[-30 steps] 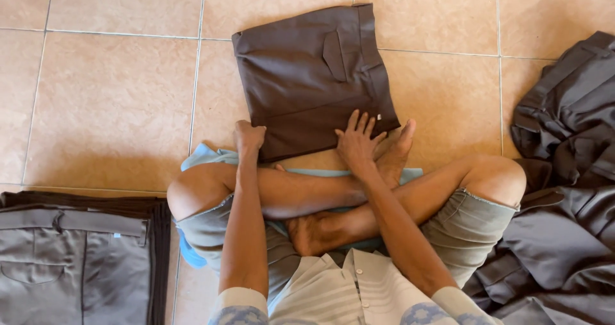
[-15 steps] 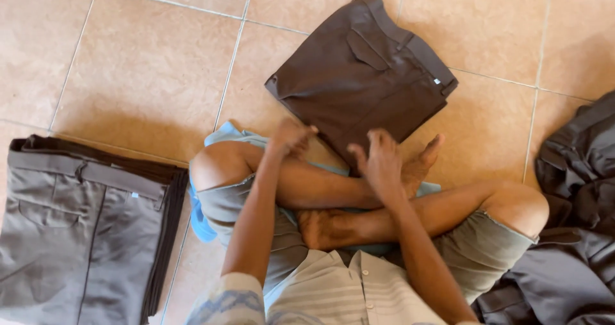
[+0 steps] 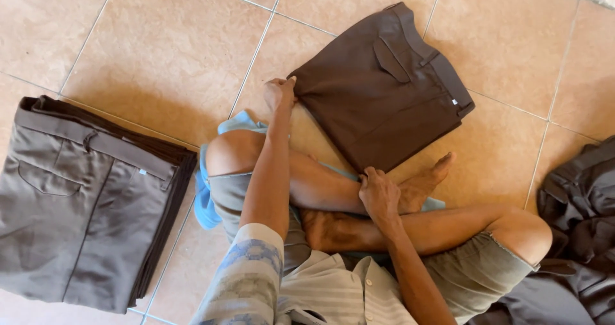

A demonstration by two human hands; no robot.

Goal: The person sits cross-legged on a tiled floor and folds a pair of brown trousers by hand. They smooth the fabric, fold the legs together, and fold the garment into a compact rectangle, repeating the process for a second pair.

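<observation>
Sitting cross-legged on the tiled floor [image 3: 160,62], the person pinches the near corner of the folded dark brown trousers [image 3: 384,88] with the right hand [image 3: 379,193], just above the bare foot [image 3: 426,181]. Farther out, the left hand [image 3: 280,93] grips the trousers' left corner. A stack of folded grey-brown trousers [image 3: 83,203] lies to the left, a dark garment heap [image 3: 580,235] at right.

Soft daylight is falling on the floor tiles [image 3: 160,56] around me. My arm is making a faint shadow. Everything is looking sharp, with no glare, only slightly blurry at my sleeve [image 3: 246,280].
</observation>
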